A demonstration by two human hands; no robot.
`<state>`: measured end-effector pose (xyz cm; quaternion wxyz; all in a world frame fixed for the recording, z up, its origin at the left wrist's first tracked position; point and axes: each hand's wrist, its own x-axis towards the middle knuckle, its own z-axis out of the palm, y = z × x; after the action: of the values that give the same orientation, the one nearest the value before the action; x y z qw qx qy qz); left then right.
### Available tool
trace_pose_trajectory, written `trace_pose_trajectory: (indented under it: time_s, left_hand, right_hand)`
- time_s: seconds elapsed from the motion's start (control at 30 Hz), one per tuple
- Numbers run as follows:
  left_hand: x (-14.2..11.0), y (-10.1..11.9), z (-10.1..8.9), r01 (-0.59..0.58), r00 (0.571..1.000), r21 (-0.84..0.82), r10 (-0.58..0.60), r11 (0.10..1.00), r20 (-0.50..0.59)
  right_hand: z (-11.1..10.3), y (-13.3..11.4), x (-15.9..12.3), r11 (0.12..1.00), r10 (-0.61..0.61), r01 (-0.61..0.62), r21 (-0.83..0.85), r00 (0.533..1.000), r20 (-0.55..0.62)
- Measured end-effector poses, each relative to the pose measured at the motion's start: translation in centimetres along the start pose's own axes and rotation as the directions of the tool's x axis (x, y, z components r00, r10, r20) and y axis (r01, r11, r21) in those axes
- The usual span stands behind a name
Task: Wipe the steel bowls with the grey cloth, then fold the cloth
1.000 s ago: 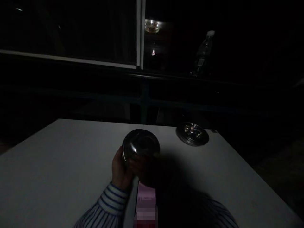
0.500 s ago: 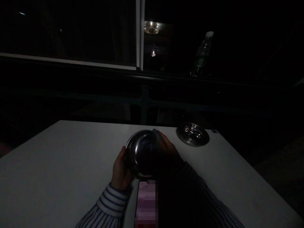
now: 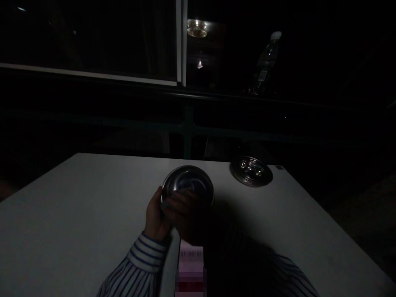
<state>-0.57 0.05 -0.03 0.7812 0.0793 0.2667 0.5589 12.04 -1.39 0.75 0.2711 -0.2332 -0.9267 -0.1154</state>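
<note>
Okay, it's very dark on my remote feed, and I've got a pale worktop (image 3: 77, 214) stretching out below. Near its far right corner sits a stack of shiny metal dishes (image 3: 252, 171), well apart from the hands, with a small dark label (image 3: 279, 167) right at that corner. Beyond the far edge, I see a leaning clear bottle (image 3: 265, 66) with a white cap, to the right of a pale window frame (image 3: 182, 45); a glowing lamp (image 3: 197, 29) shows just past that frame. Toward the near edge, a phone (image 3: 191, 252) with a pinkish screen shows between the forearms, its lower part lost in coarse blocks. Blocking my view: the right arm and its shadow, blacking out a broad patch beside the phone.

Now the metal bowl (image 3: 188, 178): about midway along the far edge, a little in from it. My left hand (image 3: 156, 216) is clamped on its left side, thumb at the rim, wrist rising from a striped sleeve (image 3: 139, 260). My right hand (image 3: 182, 212) lies across the bowl's near part, fingers pointing left, close to the left hand. A grey thing (image 3: 167, 208) shows at those fingertips, too dim to name; whether that hand grips it, I can't tell. Its forearm slants in from the near right.
</note>
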Motion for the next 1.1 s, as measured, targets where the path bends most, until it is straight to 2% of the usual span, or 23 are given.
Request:
trace_pose_trajectory:
  time_s: [0.07,0.13,0.23,0.3,0.37,0.47,0.53,0.6,0.7,0.8,0.87,1.0,1.1]
  left_hand:
    - [0.0,0.0,0.0,-0.039,0.999,0.005,0.039,0.999,-0.036]
    - [-0.2,-0.3,0.3,-0.069,0.995,0.026,0.070,0.997,-0.073]
    - [-0.4,-0.9,0.9,-0.084,0.990,0.066,0.091,0.994,-0.110]
    - [-0.5,-1.1,1.1,-0.087,0.989,0.065,0.094,0.994,-0.114]
    - [-0.4,-1.1,1.0,-0.102,0.987,0.045,0.107,0.994,-0.119]
    - [-0.1,-0.9,0.6,-0.152,0.978,0.014,0.153,0.988,-0.142]
    - [0.0,-0.8,0.4,-0.168,0.976,0.008,0.167,0.986,-0.142]
    - [0.1,-0.8,0.2,-0.151,0.981,0.013,0.152,0.988,-0.119]
    - [0.0,-0.8,0.2,-0.117,0.990,0.034,0.119,0.993,-0.076]
    - [-0.1,-0.8,0.1,-0.109,0.992,0.058,0.112,0.992,-0.057]
    - [-0.1,-0.7,0.0,-0.118,0.991,0.069,0.122,0.991,-0.059]
    - [0.0,-0.3,-0.3,-0.139,0.989,0.047,0.141,0.989,-0.045]
    - [0.2,0.0,-0.4,-0.159,0.987,0.014,0.159,0.987,-0.028]
  right_hand:
    - [0.3,1.4,-1.1,0.997,0.065,-0.065,-0.032,0.998,-0.012]
    - [0.2,3.9,-1.9,0.981,0.187,-0.188,-0.054,0.982,-0.007]
    - [0.0,6.9,-2.2,0.913,0.406,-0.407,-0.035,0.913,-0.034]
    - [0.1,7.0,-2.0,0.883,0.467,-0.468,-0.028,0.883,-0.051]
    - [0.6,5.3,-1.6,0.900,0.432,-0.435,-0.044,0.900,-0.060]
    - [1.5,1.6,-1.0,0.963,0.261,-0.265,-0.041,0.962,-0.085]
    - [1.6,0.1,-0.8,0.981,0.190,-0.191,-0.019,0.979,-0.072]
    - [1.4,0.2,-0.6,0.980,0.196,-0.197,-0.005,0.979,-0.062]
    - [0.4,2.6,-0.5,0.952,0.306,-0.306,0.006,0.952,-0.025]
    - [-0.7,5.1,-0.7,0.898,0.433,-0.427,0.101,0.901,-0.036]
    - [-1.3,6.0,-1.0,0.833,0.528,-0.508,0.219,0.849,-0.037]
    - [-2.4,6.5,-1.9,0.645,0.732,-0.654,0.395,0.677,-0.075]
    - [-3.3,6.9,-2.7,0.563,0.809,-0.656,0.502,0.563,-0.171]
